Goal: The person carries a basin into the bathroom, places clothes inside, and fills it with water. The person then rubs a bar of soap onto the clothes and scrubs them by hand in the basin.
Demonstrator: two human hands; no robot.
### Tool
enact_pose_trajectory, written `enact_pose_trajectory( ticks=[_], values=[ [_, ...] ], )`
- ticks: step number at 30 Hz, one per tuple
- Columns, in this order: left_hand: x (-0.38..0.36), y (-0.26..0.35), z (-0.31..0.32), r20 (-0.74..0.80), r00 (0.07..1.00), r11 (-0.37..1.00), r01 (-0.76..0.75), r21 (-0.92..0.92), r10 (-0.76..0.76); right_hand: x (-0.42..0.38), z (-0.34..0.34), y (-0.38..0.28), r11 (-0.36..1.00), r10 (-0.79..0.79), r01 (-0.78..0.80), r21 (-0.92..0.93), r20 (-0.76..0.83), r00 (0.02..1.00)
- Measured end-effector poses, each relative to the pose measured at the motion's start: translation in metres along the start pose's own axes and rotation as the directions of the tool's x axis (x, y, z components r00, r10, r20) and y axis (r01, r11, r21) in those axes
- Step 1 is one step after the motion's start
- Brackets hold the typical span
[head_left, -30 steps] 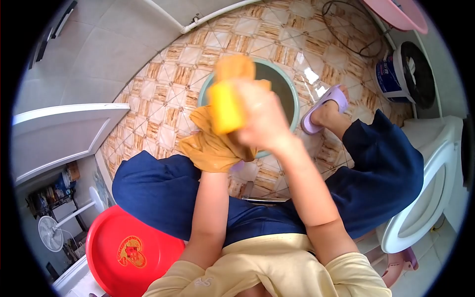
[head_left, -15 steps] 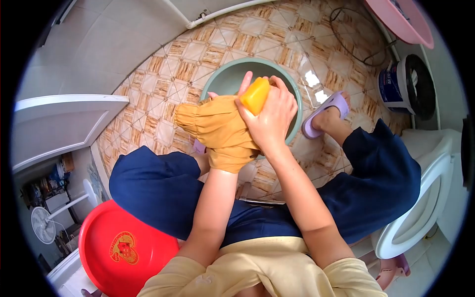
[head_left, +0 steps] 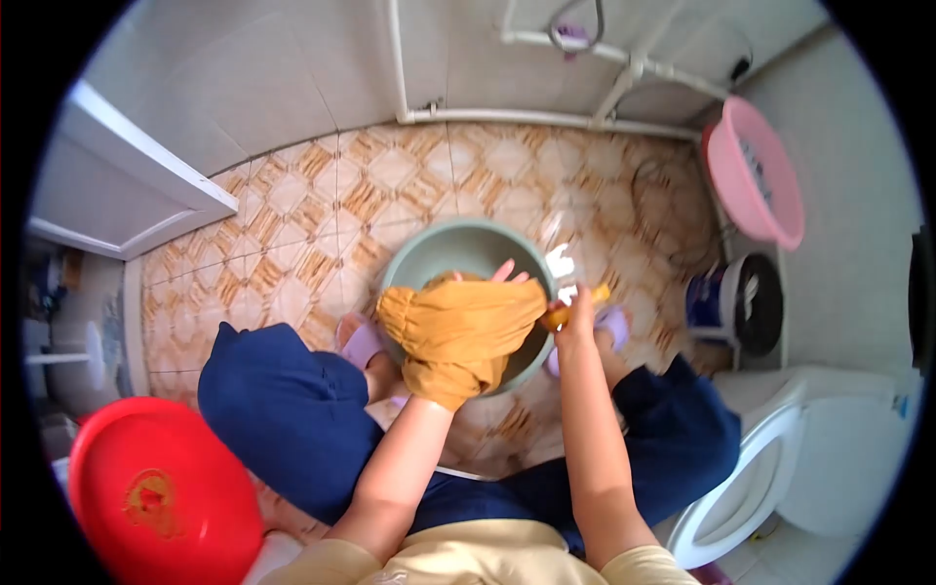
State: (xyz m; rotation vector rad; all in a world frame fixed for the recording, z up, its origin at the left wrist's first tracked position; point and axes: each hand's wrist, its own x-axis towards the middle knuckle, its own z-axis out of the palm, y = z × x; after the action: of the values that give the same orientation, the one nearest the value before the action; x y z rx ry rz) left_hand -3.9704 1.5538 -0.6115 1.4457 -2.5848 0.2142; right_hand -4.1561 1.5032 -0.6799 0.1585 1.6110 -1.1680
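Note:
A mustard-yellow garment [head_left: 463,322] with a gathered edge is bunched over my left hand [head_left: 502,272] and forearm, above the green-grey basin [head_left: 444,234]. Only some fingertips of that hand poke out past the cloth, stretched and apart; the palm is hidden inside. At the basin's right rim my right hand [head_left: 579,314] is closed around a yellow bar of soap [head_left: 602,292], whose end sticks out beyond the fingers. Its fingertips are right by the garment's right edge, and motion smears them a little.
Red basin [head_left: 166,487] at lower left, white toilet [head_left: 746,478] at lower right. Along the right wall are a paint bucket [head_left: 733,302] and a pink basin [head_left: 756,175]. A white door [head_left: 127,185] stands at left; pipes [head_left: 546,117] run along the far wall.
My right hand has moved from over the garment to the basin's right rim, with the soap in it. More fabric now spreads over my left hand. The head view has tilted up.

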Motion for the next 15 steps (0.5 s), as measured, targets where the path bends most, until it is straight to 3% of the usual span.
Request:
enact_pose_trajectory(
  ticks=[2, 3, 5, 8, 10, 11, 12, 13, 14, 15],
  values=[
    [-0.006, -0.006, 0.025, 0.078, 0.995, 0.995, 0.065, -0.071, -0.059, 0.000, 0.002, -0.026, 0.993, 0.035, -0.034, -0.113, 0.009, 0.999],
    [0.001, -0.012, 0.029, 0.108, 0.990, 0.990, 0.097, -0.103, -0.086, -0.002, 0.008, -0.040, 0.992, 0.048, -0.036, -0.124, 0.094, 0.994],
    [0.007, -0.020, 0.029, 0.029, 0.989, 0.979, 0.151, -0.135, -0.148, -0.019, 0.044, -0.068, 0.995, 0.014, 0.009, -0.103, 0.225, 0.974],
    [-0.008, -0.024, 0.031, 0.033, 0.977, 0.955, 0.213, -0.204, -0.211, -0.095, 0.123, -0.113, 0.983, 0.036, 0.081, -0.162, 0.610, 0.792],
    [-0.014, -0.026, 0.029, 0.061, 0.969, 0.937, 0.247, -0.249, -0.239, -0.165, 0.185, -0.134, 0.902, -0.082, 0.343, -0.264, 0.674, 0.734],
    [-0.015, -0.029, 0.019, 0.102, 0.978, 0.983, 0.183, -0.008, -0.181, -0.194, 0.216, -0.145, 0.807, -0.146, 0.506, -0.305, 0.727, 0.671],
    [-0.015, -0.026, 0.027, 0.092, 0.976, 0.980, 0.200, -0.014, -0.198, -0.221, 0.245, -0.155, 0.687, -0.191, 0.650, -0.325, 0.782, 0.593],
    [-0.012, -0.019, 0.044, 0.113, 0.972, 0.915, 0.149, 0.375, -0.205, -0.249, 0.275, -0.162, 0.528, -0.255, 0.787, -0.319, 0.824, 0.505],
    [-0.009, -0.012, 0.061, 0.138, 0.965, 0.707, 0.064, 0.704, -0.224, -0.274, 0.303, -0.167, 0.348, -0.299, 0.890, -0.294, 0.865, 0.403],
    [-0.008, -0.008, 0.069, 0.159, 0.953, 0.389, -0.048, 0.920, -0.257, -0.292, 0.332, -0.176, 0.175, -0.334, 0.946, -0.274, 0.887, 0.319]
  ],
)
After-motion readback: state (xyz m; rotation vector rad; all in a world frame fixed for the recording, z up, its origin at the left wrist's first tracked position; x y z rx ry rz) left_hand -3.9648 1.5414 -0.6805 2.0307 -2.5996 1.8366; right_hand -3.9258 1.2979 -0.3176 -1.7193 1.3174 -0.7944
